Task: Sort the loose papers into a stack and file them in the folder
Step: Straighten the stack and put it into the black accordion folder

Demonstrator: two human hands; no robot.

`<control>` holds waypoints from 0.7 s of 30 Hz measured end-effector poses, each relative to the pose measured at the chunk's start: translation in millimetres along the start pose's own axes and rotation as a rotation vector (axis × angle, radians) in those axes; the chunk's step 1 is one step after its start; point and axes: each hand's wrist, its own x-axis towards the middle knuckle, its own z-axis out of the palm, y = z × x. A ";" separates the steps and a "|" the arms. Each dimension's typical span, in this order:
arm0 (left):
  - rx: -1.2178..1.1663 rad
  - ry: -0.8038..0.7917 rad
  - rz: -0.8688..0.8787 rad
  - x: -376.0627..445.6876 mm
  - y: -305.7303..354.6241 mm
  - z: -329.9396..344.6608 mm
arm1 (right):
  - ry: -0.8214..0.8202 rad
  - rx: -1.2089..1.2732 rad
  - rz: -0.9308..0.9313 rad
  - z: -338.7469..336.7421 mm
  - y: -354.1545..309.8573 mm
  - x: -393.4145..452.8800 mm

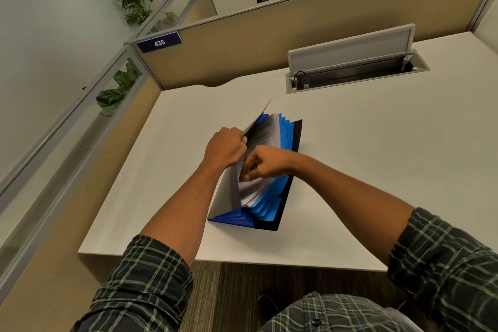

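A blue and black accordion folder (280, 207) lies on the white desk (377, 170) with its pockets fanned apart. Its grey front flap (226, 197) stands lifted; my left hand (226, 147) grips the flap's upper edge and holds it back. A stack of printed white papers (265, 132) sits in the front pocket. My right hand (262, 163) reaches into that pocket from the right, fingers curled around the papers' edge. The papers' lower part is hidden inside the folder.
An open cable tray (355, 73) with a raised lid is set into the desk at the back. Tan cubicle partitions (269, 43) wall the desk at the back and left. The desk's front edge (242, 260) runs just above my sleeves.
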 end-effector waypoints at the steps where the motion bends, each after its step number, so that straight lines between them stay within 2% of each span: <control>1: 0.006 -0.004 0.010 -0.6 2.5 0.4 | 0.067 -0.112 0.048 -5.1 0.9 6.0; 3: 0.025 -0.011 0.033 -2.2 8.5 1.1 | 0.114 -0.415 0.156 -10.5 4.8 18.3; 5: 0.037 -0.019 0.062 -4.8 15.6 2.3 | 0.062 -0.624 0.264 -12.3 11.2 29.5; 9: 0.029 -0.048 0.120 -12.0 31.2 4.1 | -0.088 -0.737 0.406 -18.6 28.4 49.0; 13: -0.002 -0.058 0.143 -18.6 40.8 3.2 | -0.127 -0.918 0.480 -19.2 51.4 53.2; 15: -0.007 -0.076 0.144 -21.6 42.5 2.6 | -0.104 -0.917 0.502 -21.2 56.4 51.6; 19: -0.010 -0.087 0.155 -26.1 42.8 2.3 | -0.001 -0.756 0.554 -23.4 60.8 48.8; 21: -0.023 -0.087 0.158 -26.1 42.5 1.3 | -0.014 -0.740 0.530 -18.8 63.0 48.3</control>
